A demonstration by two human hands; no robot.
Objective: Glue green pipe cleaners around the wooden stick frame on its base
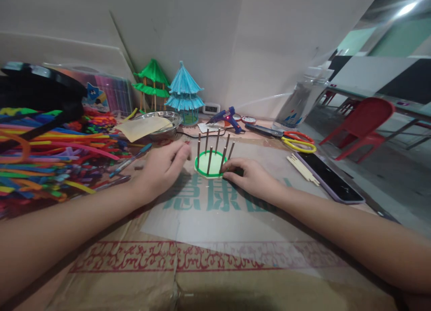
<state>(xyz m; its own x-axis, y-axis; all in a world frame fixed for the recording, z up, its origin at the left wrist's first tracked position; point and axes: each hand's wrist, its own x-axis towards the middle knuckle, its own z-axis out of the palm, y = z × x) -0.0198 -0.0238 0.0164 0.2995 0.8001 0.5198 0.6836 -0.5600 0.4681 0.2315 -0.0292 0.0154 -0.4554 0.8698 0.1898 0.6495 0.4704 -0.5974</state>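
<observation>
A small base point(211, 163) with a pale top and a green pipe-cleaner rim sits on the sheeted tabletop. Several thin brown sticks point(209, 160) stand upright around its edge. The thumb and fingertips of my right hand point(247, 176) pinch the right front edge of this base, close to the foot of one stick. To the left, my left hand point(164, 167) is apart from the base. Its fingers are curled in with the thumb against them, and whatever they hold, if anything, is hidden.
Coloured pipe cleaners point(50, 158) pile up at left beside a pen point(129, 160). Behind stand a green pagoda point(153, 84), a blue pagoda point(184, 93), a metal dish point(171, 120) and a glue gun point(227, 119). Scissors point(286, 135), pale sticks point(303, 170) and a phone point(330, 176) lie right.
</observation>
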